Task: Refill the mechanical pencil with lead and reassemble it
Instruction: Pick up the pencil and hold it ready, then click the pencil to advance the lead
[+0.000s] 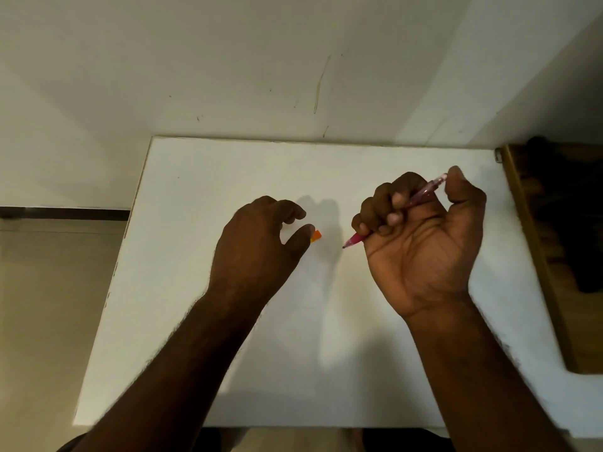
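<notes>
Both of our forearms come up from the bottom edge across the white tabletop (195, 288), which we see from above with its near edge just beyond our lap. Our left hand (261, 246) hovers palm down near the middle of the tabletop, its fingers loosely curled and the thumb held apart from the forefinger, gripping nothing that we can see. Just past the tip of that thumb a small orange piece (316, 236) lies on the white surface, partly hidden by the thumb; we cannot tell whether the thumb touches it, nor what kind of part it is. To the right of it, our right hand (421, 236) is turned palm toward us and closed in a fist round the pink mechanical pencil (417, 199). The pencil runs slantwise through that fist: its pointed tip sticks out low on the left, aimed down toward the tabletop near the orange piece, and its translucent upper end rises to the right, where our thumb rests against the top. Soft shadows of both hands fall on the tabletop between them. Along the right side of the tabletop runs a brown wooden edge (535, 256) with something dark beyond it. Farther off, a pale wall (228, 60) with a few faint scuff marks rises behind the tabletop
</notes>
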`<state>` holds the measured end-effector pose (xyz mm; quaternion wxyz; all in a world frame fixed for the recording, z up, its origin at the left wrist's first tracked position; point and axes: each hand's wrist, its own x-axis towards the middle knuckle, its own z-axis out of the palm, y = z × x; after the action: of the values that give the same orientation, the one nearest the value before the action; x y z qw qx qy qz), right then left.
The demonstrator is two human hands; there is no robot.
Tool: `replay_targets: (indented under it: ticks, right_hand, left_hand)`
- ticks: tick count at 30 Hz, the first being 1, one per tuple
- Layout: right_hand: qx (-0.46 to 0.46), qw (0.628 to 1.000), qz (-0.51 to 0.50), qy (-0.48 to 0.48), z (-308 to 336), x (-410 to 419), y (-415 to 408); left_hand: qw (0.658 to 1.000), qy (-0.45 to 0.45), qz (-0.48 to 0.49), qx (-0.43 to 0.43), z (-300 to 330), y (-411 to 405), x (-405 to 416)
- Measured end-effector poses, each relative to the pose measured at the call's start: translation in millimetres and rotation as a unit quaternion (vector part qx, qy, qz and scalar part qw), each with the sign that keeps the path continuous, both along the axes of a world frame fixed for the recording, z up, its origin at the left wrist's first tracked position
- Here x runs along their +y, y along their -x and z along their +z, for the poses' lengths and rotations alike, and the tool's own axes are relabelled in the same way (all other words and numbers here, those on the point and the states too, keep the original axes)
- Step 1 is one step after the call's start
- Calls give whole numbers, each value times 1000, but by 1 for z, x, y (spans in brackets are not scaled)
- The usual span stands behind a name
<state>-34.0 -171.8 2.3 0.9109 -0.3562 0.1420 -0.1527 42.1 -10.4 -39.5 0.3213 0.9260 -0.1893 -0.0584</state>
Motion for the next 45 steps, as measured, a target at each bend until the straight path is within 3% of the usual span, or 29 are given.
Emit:
replay_targets:
  ticks: [20, 38, 45]
  right_hand:
    - [-10, 1000, -17, -13, 17, 3, 1]
    - [-40, 990, -14, -132, 9, 6, 10]
    - [-37, 992, -10, -123, 6, -2, 7]
  left_hand:
    - [999, 34, -1, 1, 17, 8, 3]
    - [999, 22, -15, -17, 28, 23, 10]
    - [999, 18, -10, -29, 23, 18, 6]
